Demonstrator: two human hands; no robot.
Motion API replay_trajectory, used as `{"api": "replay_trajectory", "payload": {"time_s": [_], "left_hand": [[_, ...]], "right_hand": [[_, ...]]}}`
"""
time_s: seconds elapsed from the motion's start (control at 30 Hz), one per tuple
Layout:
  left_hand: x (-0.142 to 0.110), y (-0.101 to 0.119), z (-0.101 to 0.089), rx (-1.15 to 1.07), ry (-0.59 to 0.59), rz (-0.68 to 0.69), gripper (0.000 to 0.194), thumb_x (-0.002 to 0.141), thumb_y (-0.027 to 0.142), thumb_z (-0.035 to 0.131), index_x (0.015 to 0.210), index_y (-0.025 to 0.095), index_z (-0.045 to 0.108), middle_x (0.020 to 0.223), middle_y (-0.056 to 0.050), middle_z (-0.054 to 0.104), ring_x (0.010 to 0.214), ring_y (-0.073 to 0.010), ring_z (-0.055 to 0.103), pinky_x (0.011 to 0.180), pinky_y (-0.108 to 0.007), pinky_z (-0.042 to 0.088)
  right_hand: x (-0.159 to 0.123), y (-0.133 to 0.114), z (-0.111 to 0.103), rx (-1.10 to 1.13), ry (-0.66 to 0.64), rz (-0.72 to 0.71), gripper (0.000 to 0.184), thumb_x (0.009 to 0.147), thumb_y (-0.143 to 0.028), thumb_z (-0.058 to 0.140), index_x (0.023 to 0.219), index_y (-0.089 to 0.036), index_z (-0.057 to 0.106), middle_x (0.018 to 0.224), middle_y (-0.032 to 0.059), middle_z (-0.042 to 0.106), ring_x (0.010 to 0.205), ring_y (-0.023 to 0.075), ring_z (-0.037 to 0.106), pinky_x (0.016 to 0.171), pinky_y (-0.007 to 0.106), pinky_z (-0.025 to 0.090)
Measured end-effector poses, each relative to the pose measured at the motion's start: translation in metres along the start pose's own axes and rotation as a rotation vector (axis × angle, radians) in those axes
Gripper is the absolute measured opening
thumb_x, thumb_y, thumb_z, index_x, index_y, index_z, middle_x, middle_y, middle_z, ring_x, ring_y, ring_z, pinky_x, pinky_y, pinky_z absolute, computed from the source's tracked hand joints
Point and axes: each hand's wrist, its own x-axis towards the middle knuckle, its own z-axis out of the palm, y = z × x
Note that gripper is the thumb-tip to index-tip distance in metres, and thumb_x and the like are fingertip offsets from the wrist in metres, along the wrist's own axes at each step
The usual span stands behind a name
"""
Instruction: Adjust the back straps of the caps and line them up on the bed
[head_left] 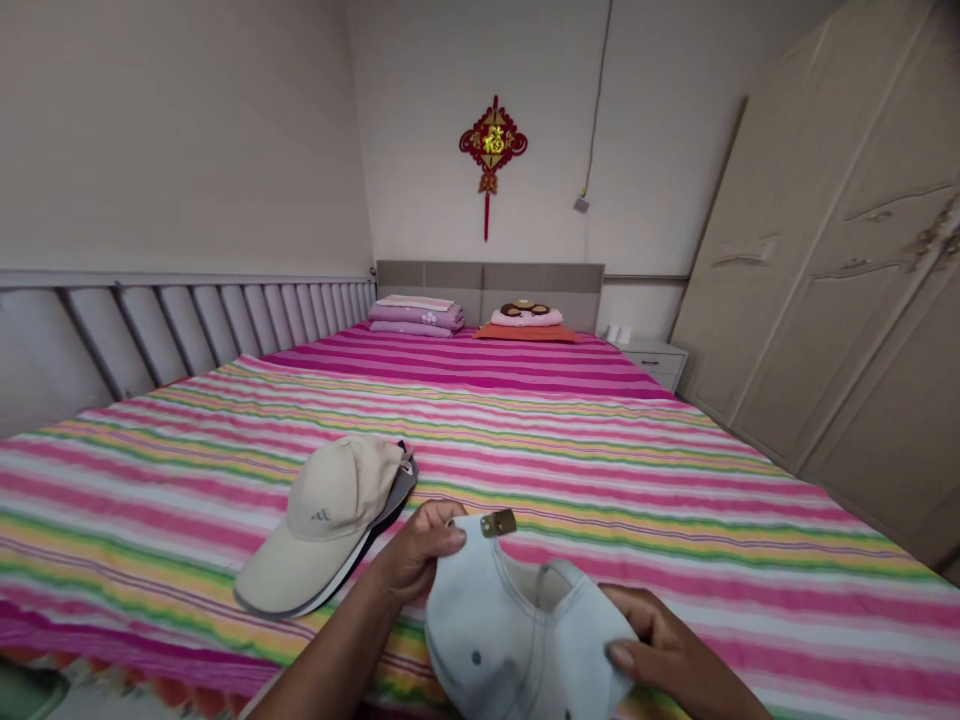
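I hold a pale blue cap (517, 640) over the near edge of the striped bed (600, 450). My left hand (416, 555) pinches the cap's back strap beside its brass buckle (498, 523). My right hand (660, 640) grips the cap's right side, fingers curled round the fabric. A beige cap (322, 525) lies on the bed just left of my left hand, stacked on a dark grey cap (397, 490) whose edge shows beneath it.
Folded pink bedding (416, 315) and a pillow stack (526, 322) lie by the headboard. A padded rail (187, 330) runs along the left wall. A wardrobe (840, 270) stands at the right, a nightstand (656, 358) beside it. A red knot ornament (493, 150) hangs on the far wall.
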Motion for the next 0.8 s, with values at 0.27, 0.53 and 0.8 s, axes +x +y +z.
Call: {"api": "replay_trajectory", "payload": {"time_s": [0.27, 0.53, 0.8], "left_hand": [[-0.018, 0.021, 0.032, 0.728, -0.093, 0.073, 0.017, 0.07, 0.03, 0.06, 0.075, 0.014, 0.059, 0.071, -0.001, 0.056, 0.065, -0.0112, 0.049, 0.059, -0.021, 0.037], [-0.031, 0.021, 0.051, 0.999, -0.144, 0.226, 0.019, 0.074, 0.015, 0.049, 0.089, 0.017, 0.061, 0.087, -0.005, 0.061, 0.084, -0.0168, 0.055, 0.078, -0.027, 0.039], [-0.028, 0.009, 0.055, 0.839, -0.143, 0.257, 0.014, 0.073, 0.016, 0.052, 0.084, 0.016, 0.061, 0.085, -0.005, 0.061, 0.087, -0.0185, 0.055, 0.078, -0.028, 0.039]], "right_hand": [[-0.003, -0.012, 0.028, 0.294, 0.033, -0.009, 0.035, 0.06, -0.037, 0.072, 0.083, -0.014, 0.06, 0.064, 0.0018, 0.059, 0.048, 0.0073, 0.045, 0.045, 0.017, 0.029], [0.005, -0.027, 0.041, 0.557, 0.069, -0.103, 0.073, 0.059, -0.029, 0.074, 0.124, -0.018, 0.042, 0.065, 0.0008, 0.062, 0.046, 0.0113, 0.053, 0.049, 0.023, 0.038], [0.016, -0.035, 0.052, 0.326, 0.177, -0.049, 0.04, 0.057, -0.03, 0.076, 0.092, -0.018, 0.059, 0.074, -0.0025, 0.055, 0.038, 0.0001, 0.038, 0.034, 0.013, 0.025]]}}
